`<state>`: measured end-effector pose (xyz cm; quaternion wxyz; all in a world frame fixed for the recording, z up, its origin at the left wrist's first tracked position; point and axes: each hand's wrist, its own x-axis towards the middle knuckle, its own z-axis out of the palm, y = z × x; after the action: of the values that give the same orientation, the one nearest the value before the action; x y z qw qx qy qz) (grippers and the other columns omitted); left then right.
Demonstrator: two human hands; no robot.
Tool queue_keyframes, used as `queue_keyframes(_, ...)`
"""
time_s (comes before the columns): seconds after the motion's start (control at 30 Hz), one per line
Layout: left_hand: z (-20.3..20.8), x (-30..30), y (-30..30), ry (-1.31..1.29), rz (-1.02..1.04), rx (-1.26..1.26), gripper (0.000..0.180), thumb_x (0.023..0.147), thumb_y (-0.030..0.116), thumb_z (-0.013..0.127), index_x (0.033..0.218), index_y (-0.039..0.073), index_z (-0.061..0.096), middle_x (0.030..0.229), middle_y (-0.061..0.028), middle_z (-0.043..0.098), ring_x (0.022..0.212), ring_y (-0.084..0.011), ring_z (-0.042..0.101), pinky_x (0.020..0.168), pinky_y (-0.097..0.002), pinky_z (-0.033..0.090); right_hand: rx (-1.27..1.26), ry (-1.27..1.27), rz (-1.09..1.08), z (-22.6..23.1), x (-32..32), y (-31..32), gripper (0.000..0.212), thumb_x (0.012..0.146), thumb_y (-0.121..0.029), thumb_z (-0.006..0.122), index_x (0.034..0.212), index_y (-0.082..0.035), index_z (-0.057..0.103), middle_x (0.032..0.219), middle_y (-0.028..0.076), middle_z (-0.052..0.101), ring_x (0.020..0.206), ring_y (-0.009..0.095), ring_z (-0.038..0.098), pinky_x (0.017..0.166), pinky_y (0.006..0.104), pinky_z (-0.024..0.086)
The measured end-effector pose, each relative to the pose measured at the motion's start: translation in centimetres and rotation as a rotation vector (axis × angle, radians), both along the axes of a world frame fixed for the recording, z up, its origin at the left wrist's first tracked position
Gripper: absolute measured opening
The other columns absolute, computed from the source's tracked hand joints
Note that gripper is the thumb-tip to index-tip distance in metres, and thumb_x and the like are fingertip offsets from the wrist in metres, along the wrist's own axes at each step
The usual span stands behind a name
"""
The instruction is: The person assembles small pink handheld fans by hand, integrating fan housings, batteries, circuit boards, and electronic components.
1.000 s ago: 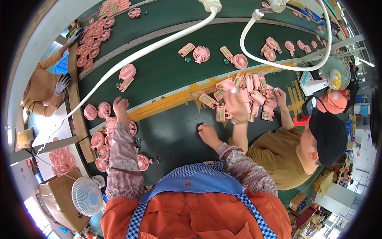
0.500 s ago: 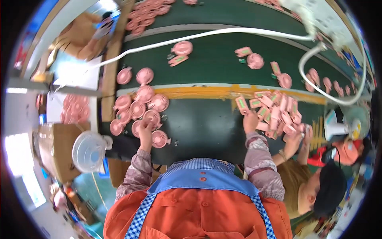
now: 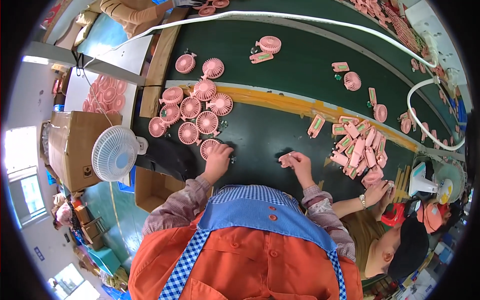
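My left hand [image 3: 218, 159] rests on a pink round fan head [image 3: 207, 146] at the near edge of the dark green table [image 3: 260, 135], its fingers curled over it. A cluster of several pink fan heads [image 3: 192, 110] lies just beyond that hand. My right hand [image 3: 300, 162] grips a small pink handle part [image 3: 285, 159] close to my chest. A pile of pink handle parts [image 3: 360, 147] lies to the right of it.
A co-worker in a black cap [image 3: 410, 245] sits at my right, hands [image 3: 377, 192] by the handle pile. A white desk fan [image 3: 115, 152] and a cardboard box [image 3: 72, 145] stand at left. White hose [image 3: 300, 17] crosses the far belt, where more pink parts lie.
My right hand has come back from the handle pile toward my chest with a pink handle part. My left hand stays at the fan heads. The view has swung.
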<state>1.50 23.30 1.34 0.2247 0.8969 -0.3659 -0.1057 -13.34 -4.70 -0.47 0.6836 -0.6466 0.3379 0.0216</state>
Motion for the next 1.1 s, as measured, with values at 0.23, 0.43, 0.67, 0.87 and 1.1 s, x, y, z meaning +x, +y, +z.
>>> queue_keyframes(0.23,-4.1,-0.1,-1.1,-0.228,-0.378,0.334,0.015,0.08,0.015,0.048,0.088,0.009,0.059,0.092,-0.0081,0.054,0.094,-0.0233,0.052,0.094,-0.0457,0.033,0.182,0.01,0.028,-0.7,0.2,3.2,0.016,0.086,-0.014,0.056,0.084,-0.001,0.064,0.073,0.002,0.064,0.062,0.006,0.058,0.052,0.0184,0.041)
queue_keyframes(0.43,-5.6,1.0,-1.2,0.008,-0.448,0.356,0.015,0.077,0.008,0.053,0.091,0.007,0.058,0.092,-0.0129,0.055,0.085,-0.03,0.058,0.081,-0.0399,0.043,0.327,-0.057,0.01,0.1,1.3,3.7,0.015,0.087,-0.011,0.055,0.085,0.002,0.063,0.072,0.002,0.062,0.059,0.005,0.052,0.054,0.0182,0.04)
queue_keyframes(0.67,0.1,1.1,-4.9,0.575,0.046,-0.043,0.013,0.075,0.009,0.062,0.083,0.002,0.053,0.071,-0.0154,0.059,0.061,-0.023,0.061,0.057,-0.0356,0.045,0.351,-0.187,0.044,2.5,2.1,3.6,0.016,0.088,-0.01,0.053,0.086,0.003,0.062,0.08,0.006,0.065,0.065,0.008,0.057,0.056,0.0198,0.042)
queue_keyframes(0.87,0.8,0.6,-6.0,0.989,0.147,-0.474,0.008,0.079,-0.004,0.059,0.084,-0.001,0.054,0.068,-0.002,0.058,0.06,-0.0081,0.055,0.053,-0.0227,0.044,0.065,-0.171,0.105,3.3,2.5,5.2,0.011,0.085,-0.005,0.055,0.089,0.004,0.061,0.078,0.008,0.066,0.068,0.01,0.061,0.059,0.0248,0.049)
queue_keyframes(1.1,4.1,0.0,-7.4,1.274,0.183,-0.626,0.01,0.082,-0.005,0.055,0.09,0.001,0.052,0.076,-0.003,0.06,0.064,-0.0077,0.056,0.057,-0.0201,0.045,-0.589,-0.45,0.232,6.5,3.5,5.8,0.009,0.08,0.0,0.058,0.089,0.001,0.059,0.078,0.011,0.063,0.068,0.021,0.063,0.06,0.0292,0.05)
